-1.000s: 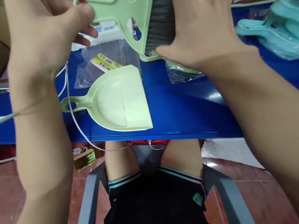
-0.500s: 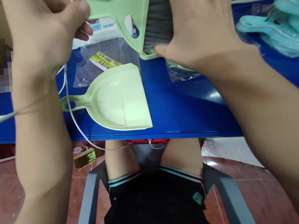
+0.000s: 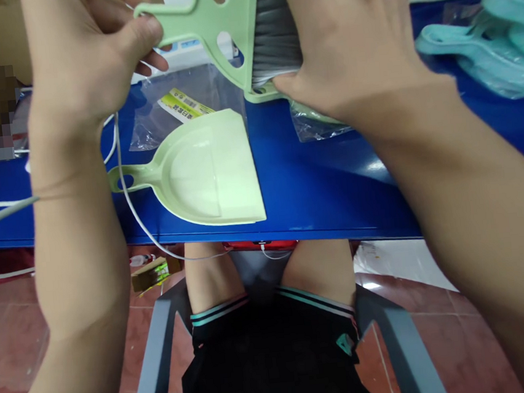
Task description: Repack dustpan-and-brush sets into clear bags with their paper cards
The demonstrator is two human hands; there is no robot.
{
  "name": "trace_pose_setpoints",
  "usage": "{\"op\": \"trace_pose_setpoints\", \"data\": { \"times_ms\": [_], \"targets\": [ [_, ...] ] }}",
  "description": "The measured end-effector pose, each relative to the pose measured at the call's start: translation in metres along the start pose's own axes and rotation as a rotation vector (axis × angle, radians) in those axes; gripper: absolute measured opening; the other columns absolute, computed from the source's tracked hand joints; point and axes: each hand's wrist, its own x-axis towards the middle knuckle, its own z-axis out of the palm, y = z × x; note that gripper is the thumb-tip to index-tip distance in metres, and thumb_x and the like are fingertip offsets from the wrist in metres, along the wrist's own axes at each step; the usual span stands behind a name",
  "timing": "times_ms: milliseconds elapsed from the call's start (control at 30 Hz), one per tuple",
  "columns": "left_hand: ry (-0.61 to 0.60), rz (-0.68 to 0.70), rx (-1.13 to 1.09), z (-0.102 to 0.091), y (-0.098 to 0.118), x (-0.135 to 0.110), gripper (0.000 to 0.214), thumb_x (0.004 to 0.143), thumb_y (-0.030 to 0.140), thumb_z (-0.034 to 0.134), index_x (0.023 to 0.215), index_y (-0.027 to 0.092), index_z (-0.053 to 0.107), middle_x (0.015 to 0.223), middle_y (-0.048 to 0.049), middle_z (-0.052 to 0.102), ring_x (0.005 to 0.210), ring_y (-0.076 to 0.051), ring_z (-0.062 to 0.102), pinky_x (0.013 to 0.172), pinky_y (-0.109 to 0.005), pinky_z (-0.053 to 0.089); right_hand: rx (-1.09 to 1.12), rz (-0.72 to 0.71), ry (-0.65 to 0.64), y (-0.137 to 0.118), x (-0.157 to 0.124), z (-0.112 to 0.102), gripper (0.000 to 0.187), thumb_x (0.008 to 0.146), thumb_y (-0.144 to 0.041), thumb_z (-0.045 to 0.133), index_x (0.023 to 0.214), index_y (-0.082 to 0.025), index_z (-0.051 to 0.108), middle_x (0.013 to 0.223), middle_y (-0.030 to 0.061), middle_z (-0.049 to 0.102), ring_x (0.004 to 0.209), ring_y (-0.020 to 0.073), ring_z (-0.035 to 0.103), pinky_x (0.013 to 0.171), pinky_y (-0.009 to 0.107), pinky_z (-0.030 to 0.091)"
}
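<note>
My left hand (image 3: pixel 85 71) is closed on the handle of a light green hand brush (image 3: pixel 238 22), thumb on top. The brush is raised above the table, its dark grey bristles (image 3: pixel 274 31) facing right. My right hand (image 3: pixel 361 45) lies against the bristles with fingers stretched apart; the thumb reaches the bristles' lower end. Its fingertips are out of frame. Below the brush, a light green dustpan (image 3: pixel 195 175) lies on the blue table (image 3: pixel 316 185), its handle to the left.
Clear plastic packaging (image 3: pixel 144 127) with a yellow-green label (image 3: pixel 183 105) lies behind the dustpan. Another clear bag (image 3: pixel 308 127) is under my right hand. Wrapped turquoise items (image 3: pixel 492 44) sit at right. A white cable (image 3: pixel 129 203) crosses the dustpan's handle. Chair arms (image 3: pixel 158 348) flank my legs.
My left hand and the brush's handle end have shifted slightly right and down. The bristles still rest against my right hand, and the dustpan stays in place.
</note>
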Motion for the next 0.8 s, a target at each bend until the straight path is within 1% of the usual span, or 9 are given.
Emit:
{"op": "trace_pose_setpoints", "data": {
  "times_ms": [67, 133, 200, 267, 367, 467, 567, 667, 800],
  "targets": [
    [0.004, -0.057, 0.057, 0.001, 0.004, 0.0, 0.041, 0.085, 0.046, 0.088, 0.09, 0.026, 0.053, 0.086, 0.0003, 0.069, 0.08, -0.015, 0.07, 0.071, -0.037, 0.06, 0.003, -0.027, 0.002, 0.002, 0.0, 0.0, 0.088, 0.09, -0.042, 0.013, 0.17, -0.008, 0.024, 0.173, 0.0213, 0.016, 0.162, 0.0483, 0.018, 0.114, 0.078, 0.025],
    [0.005, -0.044, 0.094, 0.001, 0.005, 0.0, 0.046, 0.085, 0.058, 0.087, 0.092, 0.027, 0.054, 0.085, 0.0015, 0.07, 0.082, -0.016, 0.071, 0.071, -0.037, 0.061, 0.004, -0.04, 0.003, 0.002, -0.001, 0.0, 0.089, 0.089, -0.037, 0.016, 0.174, -0.011, 0.007, 0.175, 0.0212, 0.009, 0.163, 0.0475, 0.018, 0.115, 0.079, 0.024],
    [-0.002, -0.026, 0.124, 0.001, 0.004, 0.0, 0.051, 0.084, 0.067, 0.085, 0.093, 0.027, 0.054, 0.083, 0.003, 0.07, 0.081, -0.015, 0.071, 0.07, -0.037, 0.061, 0.021, -0.029, -0.007, 0.002, -0.001, 0.001, 0.09, 0.089, -0.04, 0.018, 0.174, -0.009, 0.006, 0.175, 0.0204, -0.001, 0.164, 0.0477, 0.007, 0.118, 0.079, 0.021],
    [-0.01, -0.028, 0.132, 0.0, 0.002, 0.001, 0.052, 0.083, 0.069, 0.084, 0.093, 0.027, 0.054, 0.084, 0.0042, 0.07, 0.079, -0.013, 0.07, 0.07, -0.035, 0.061, 0.041, 0.004, -0.023, 0.002, 0.0, 0.001, 0.093, 0.088, -0.046, 0.015, 0.171, -0.003, 0.017, 0.175, 0.0193, -0.007, 0.162, 0.0507, -0.003, 0.118, 0.078, 0.019],
    [-0.005, -0.016, 0.092, 0.0, 0.001, 0.002, 0.05, 0.082, 0.062, 0.087, 0.092, 0.026, 0.055, 0.089, 0.0029, 0.072, 0.077, -0.012, 0.07, 0.07, -0.033, 0.061, 0.035, 0.021, -0.022, 0.003, 0.003, 0.002, 0.095, 0.084, -0.047, 0.013, 0.169, -0.004, 0.025, 0.176, 0.0166, 0.001, 0.162, 0.0525, -0.001, 0.116, 0.08, 0.022],
    [-0.001, -0.009, 0.055, 0.001, 0.001, 0.0, 0.043, 0.083, 0.05, 0.089, 0.091, 0.025, 0.055, 0.087, 0.0006, 0.071, 0.076, -0.013, 0.07, 0.068, -0.033, 0.058, 0.013, -0.006, 0.015, 0.005, 0.005, 0.004, 0.092, 0.088, -0.044, 0.021, 0.175, -0.016, 0.009, 0.177, 0.0158, 0.012, 0.164, 0.0503, 0.016, 0.116, 0.08, 0.022],
    [0.005, -0.012, 0.034, 0.002, 0.004, -0.001, 0.037, 0.084, 0.041, 0.088, 0.089, 0.025, 0.055, 0.085, 0.0004, 0.071, 0.074, -0.014, 0.068, 0.069, -0.034, 0.057, 0.016, -0.011, 0.038, 0.006, 0.003, 0.007, 0.089, 0.093, -0.045, 0.026, 0.175, -0.023, -0.001, 0.178, 0.0148, 0.009, 0.166, 0.0461, 0.018, 0.122, 0.077, 0.019],
    [0.012, -0.037, 0.0, 0.003, 0.007, -0.001, 0.03, 0.087, 0.031, 0.085, 0.09, 0.025, 0.056, 0.089, -0.0008, 0.071, 0.077, -0.014, 0.068, 0.073, -0.036, 0.059, 0.015, -0.005, 0.049, 0.006, 0.002, 0.011, 0.088, 0.095, -0.049, 0.026, 0.175, -0.024, 0.002, 0.178, 0.0133, 0.01, 0.165, 0.0459, 0.017, 0.124, 0.075, 0.019],
    [0.003, -0.077, 0.012, 0.002, 0.008, 0.0, 0.019, 0.092, 0.021, 0.076, 0.089, 0.022, 0.058, 0.089, -0.0038, 0.071, 0.078, -0.015, 0.068, 0.075, -0.038, 0.058, -0.022, 0.005, 0.133, 0.01, 0.008, 0.022, 0.093, 0.088, -0.048, 0.034, 0.175, -0.028, 0.01, 0.176, 0.013, 0.022, 0.163, 0.0449, 0.026, 0.122, 0.075, 0.026]
  ]
}}
